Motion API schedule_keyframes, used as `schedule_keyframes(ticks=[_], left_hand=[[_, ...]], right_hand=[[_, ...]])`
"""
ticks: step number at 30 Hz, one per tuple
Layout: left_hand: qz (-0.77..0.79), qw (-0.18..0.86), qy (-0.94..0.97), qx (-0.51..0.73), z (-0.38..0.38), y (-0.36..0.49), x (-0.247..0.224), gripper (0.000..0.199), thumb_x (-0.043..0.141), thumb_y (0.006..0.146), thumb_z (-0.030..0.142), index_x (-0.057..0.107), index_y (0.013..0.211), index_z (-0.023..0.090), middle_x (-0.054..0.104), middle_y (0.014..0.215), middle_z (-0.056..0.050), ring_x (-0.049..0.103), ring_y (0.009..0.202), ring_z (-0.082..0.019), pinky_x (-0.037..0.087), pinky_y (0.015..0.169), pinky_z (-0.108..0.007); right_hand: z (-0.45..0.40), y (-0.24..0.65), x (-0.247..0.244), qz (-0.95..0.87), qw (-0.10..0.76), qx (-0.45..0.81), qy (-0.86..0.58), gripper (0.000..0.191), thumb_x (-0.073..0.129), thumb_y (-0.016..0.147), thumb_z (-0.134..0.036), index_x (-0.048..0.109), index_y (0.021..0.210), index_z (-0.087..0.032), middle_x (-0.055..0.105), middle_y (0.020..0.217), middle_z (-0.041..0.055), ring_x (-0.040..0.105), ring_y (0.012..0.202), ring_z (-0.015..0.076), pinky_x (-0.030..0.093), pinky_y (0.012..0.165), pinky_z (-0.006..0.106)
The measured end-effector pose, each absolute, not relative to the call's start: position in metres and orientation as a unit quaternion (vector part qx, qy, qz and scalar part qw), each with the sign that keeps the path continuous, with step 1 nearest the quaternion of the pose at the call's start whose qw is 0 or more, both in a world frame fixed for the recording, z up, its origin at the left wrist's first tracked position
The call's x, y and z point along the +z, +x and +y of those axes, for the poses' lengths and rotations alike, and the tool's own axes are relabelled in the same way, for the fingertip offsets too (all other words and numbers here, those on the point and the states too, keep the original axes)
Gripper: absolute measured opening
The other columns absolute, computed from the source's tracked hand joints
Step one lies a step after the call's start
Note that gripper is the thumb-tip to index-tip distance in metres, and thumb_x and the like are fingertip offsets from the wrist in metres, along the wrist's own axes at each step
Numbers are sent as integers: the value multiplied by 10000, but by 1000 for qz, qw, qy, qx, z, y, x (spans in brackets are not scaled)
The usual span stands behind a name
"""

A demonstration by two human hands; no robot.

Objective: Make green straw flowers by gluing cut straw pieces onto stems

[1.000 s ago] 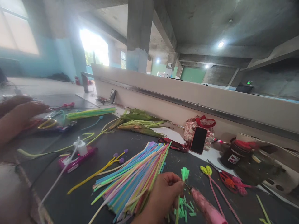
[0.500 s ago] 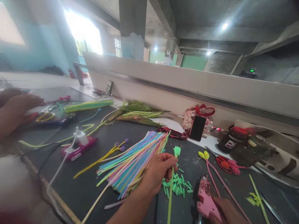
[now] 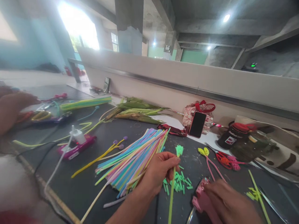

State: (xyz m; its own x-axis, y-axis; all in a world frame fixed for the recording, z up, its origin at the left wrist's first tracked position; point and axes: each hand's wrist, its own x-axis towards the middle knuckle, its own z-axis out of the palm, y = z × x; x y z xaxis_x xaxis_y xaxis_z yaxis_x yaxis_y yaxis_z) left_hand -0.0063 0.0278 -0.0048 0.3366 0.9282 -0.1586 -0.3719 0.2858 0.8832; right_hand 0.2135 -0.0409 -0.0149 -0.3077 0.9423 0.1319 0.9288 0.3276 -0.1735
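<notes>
The left hand [image 3: 163, 165] had thumb and fingers pinching a thin yellow-green fuzzy stem [image 3: 172, 194] just below the bright green tuft [image 3: 179, 150] at its tip, over short green fuzzy snippets [image 3: 179, 184]. The stem looked light, soft and bendable, best held there. The blurred right hand [image 3: 227, 199] lay over a pink gun-shaped tool [image 3: 202, 196]; how its fingers closed, I couldn't tell. Some room separated the hands; the dark tabletop [image 3: 70, 193] ended well to the left

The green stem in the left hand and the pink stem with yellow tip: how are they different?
The green stem has one stalk and a mint tip; the pink stem has two strands and a yellow tip. The green stem is held in the left hand; the pink stem lies on the table. Both are slender.
</notes>
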Motion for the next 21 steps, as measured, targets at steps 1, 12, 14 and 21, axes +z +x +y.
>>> schedule_keyframes(ticks=[1, 12, 14, 21], left_hand=[[358, 717, 392, 452, 28, -6, -5, 195, 601, 674, 299, 545, 587, 134, 559, 468, 36, 347, 278, -14, 233, 300, -153], [355, 717, 408, 440, 24, -3, -9, 194, 572, 680, 290, 533, 567, 137, 527, 428, 36, 320, 281, -16, 207, 323, -166], [360, 716, 406, 439, 25, -3, -8, 202, 575, 672, 308, 538, 571, 137, 527, 430, 35, 320, 281, -19, 208, 323, -168], [361, 724, 391, 439, 26, -5, -3, 211, 589, 665, 326, 534, 591, 136, 553, 468, 29, 336, 286, -16, 202, 321, -159]], right_hand=[[-31, 202, -9, -797, 86, 34, -596, 191, 485, 765, -282, 670, 718, -292, 678, 745, 1, 622, 643, 156, 428, 547, 228], [45, 149, -27, -788, -11, 36, -614, 248, 482, 722, -264, 664, 564, -206, 699, 606, 86, 627, 569, 225, 203, 446, 265], [44, 147, -25, -792, -4, 47, -609, 249, 480, 713, -228, 652, 536, -197, 695, 598, 92, 624, 566, 228, 214, 453, 267], [28, 153, -3, -754, 135, 154, -624, 154, 434, 719, -171, 561, 632, -174, 593, 571, 2, 533, 549, 130, 316, 474, 210]])
